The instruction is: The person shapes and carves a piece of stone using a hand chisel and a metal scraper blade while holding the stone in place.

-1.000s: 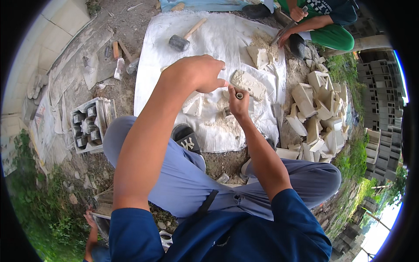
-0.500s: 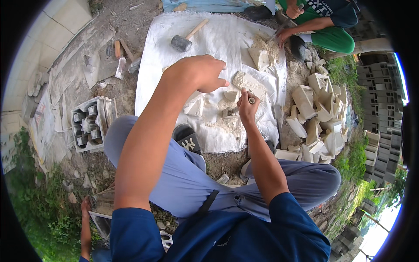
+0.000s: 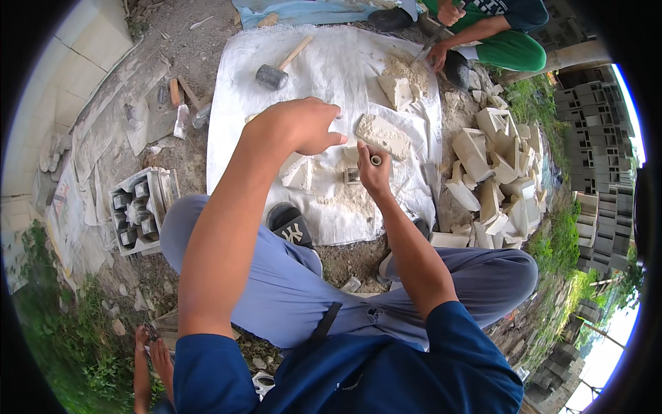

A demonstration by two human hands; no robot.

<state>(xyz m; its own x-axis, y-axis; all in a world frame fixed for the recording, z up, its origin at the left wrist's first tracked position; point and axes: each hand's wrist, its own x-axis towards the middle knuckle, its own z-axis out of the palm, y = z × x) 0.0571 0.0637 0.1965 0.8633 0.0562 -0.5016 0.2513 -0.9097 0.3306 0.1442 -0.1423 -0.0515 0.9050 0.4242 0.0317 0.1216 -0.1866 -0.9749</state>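
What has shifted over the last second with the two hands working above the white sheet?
The right hand, gripping a chisel, slid slightly toward the person, away from the pale stone block. The raised left hand barely moved. The mallet and the sheet stayed put.

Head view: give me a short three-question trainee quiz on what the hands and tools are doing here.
1. True or false: the right hand grips a slim metal chisel.
2. Which lies on the white woven sheet, far from both hands? A) grey-headed wooden-handled mallet B) saw C) paint brush
3. Fill in: the left hand is raised and holds ____.

Key: 1 true; 2 A; 3 nothing.
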